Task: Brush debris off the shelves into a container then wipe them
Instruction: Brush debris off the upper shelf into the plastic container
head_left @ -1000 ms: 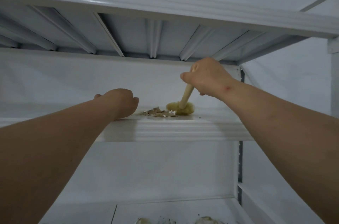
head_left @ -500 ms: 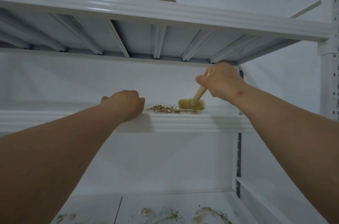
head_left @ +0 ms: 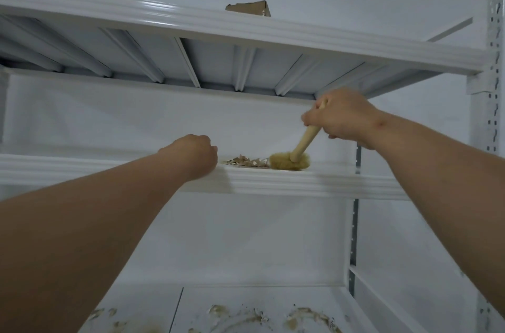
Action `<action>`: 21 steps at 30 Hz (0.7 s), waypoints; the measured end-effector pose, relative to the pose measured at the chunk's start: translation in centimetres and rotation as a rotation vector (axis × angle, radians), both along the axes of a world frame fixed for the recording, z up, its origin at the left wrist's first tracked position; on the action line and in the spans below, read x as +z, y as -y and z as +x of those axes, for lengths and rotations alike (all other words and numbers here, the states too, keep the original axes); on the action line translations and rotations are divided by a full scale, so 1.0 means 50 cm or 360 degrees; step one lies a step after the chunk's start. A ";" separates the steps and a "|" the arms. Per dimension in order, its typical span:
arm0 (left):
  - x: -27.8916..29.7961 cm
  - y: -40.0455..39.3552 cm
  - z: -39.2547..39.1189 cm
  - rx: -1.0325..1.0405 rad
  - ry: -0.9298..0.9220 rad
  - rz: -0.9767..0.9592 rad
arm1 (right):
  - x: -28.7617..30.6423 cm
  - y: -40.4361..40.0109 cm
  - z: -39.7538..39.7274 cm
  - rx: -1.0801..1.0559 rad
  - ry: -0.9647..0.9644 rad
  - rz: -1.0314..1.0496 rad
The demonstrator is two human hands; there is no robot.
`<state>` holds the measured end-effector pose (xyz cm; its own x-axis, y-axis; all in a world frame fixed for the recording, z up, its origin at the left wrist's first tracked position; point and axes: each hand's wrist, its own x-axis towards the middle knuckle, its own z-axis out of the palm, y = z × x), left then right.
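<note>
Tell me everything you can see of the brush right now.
The brush has a pale wooden handle, round in section, and a head of yellowish bristles. It is tilted, handle leaning up and to the right, bristles pressed down on the middle shelf near its front edge. The right hand grips the upper handle, whose tip shows above the fist. A small pile of debris lies just left of the bristles. Its underside is hidden by the shelf lip.
</note>
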<state>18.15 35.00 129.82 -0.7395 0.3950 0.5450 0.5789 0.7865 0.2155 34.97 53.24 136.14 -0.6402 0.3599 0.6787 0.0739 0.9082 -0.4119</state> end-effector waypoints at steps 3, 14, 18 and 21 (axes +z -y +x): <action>0.000 0.009 0.008 0.0086 -0.0090 -0.0116 | -0.019 -0.003 -0.009 -0.0008 -0.0008 0.0030; 0.011 0.038 -0.014 0.0110 0.0099 0.0106 | -0.020 -0.004 -0.014 -0.0019 -0.0040 0.0074; 0.018 0.059 -0.008 0.0174 0.0018 0.0114 | -0.014 0.011 -0.031 0.0039 -0.0348 0.0056; 0.023 0.079 -0.020 0.0218 -0.0014 0.0153 | -0.010 0.062 -0.056 0.0252 -0.0380 0.0061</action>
